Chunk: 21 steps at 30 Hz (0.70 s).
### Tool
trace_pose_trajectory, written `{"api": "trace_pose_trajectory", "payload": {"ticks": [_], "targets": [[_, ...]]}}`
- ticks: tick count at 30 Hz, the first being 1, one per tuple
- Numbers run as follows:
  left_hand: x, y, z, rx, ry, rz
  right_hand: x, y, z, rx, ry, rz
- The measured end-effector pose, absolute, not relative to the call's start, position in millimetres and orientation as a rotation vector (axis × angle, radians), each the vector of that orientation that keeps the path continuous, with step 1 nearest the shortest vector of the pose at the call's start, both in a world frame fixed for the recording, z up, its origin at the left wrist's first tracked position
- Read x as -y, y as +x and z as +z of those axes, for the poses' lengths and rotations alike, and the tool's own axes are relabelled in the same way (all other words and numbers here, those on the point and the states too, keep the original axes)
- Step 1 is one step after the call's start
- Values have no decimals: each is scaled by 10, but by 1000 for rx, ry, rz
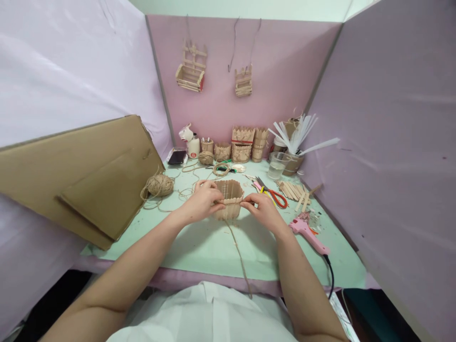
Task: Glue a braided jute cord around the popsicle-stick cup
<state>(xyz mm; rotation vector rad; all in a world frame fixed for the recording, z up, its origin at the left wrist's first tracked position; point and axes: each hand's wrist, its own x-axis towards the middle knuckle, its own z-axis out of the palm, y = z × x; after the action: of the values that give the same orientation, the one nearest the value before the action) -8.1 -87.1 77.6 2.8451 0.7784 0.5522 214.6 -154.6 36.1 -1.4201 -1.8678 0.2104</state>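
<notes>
Both hands meet at a small round basket [228,199] made of upright wooden sticks, which stands near the middle of the pale green worktop [199,242]. The left hand [204,201] wraps over the near left side of the basket, fingers curled closed against its wall and pinching at the band of twine around it. The right hand [262,209] presses in from the right, its fingers closed on what looks like the same twine at the basket's side. A loose strand of twine [239,251] trails from the basket toward the person's body and over the worktop's edge. To do this wrapping well, I would judge the strand needs steady tension, one hand pinning the last turn flat while the other lays the next one snug against it, so no stick shows through. The basket sits upright with its open mouth facing up, its axis vertical, and the sticks stand parallel to that axis while the twine runs around them crosswise. A ball of twine [159,185] rests to the left, scissors with red handles [273,194] lie just right of the hands, and a pink glue gun [308,232] lies nearer the right edge.
</notes>
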Motion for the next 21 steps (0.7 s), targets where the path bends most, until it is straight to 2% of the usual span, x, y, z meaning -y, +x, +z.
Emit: {"api": "trace_pose_trajectory", "payload": {"ticks": [14, 21], "targets": [[765, -272, 721, -675, 2772, 664, 1585, 2134, 424, 1887, -1455, 336], [632, -379, 610, -586, 2701, 724, 1835, 2129, 579, 2064, -1494, 569]]}}
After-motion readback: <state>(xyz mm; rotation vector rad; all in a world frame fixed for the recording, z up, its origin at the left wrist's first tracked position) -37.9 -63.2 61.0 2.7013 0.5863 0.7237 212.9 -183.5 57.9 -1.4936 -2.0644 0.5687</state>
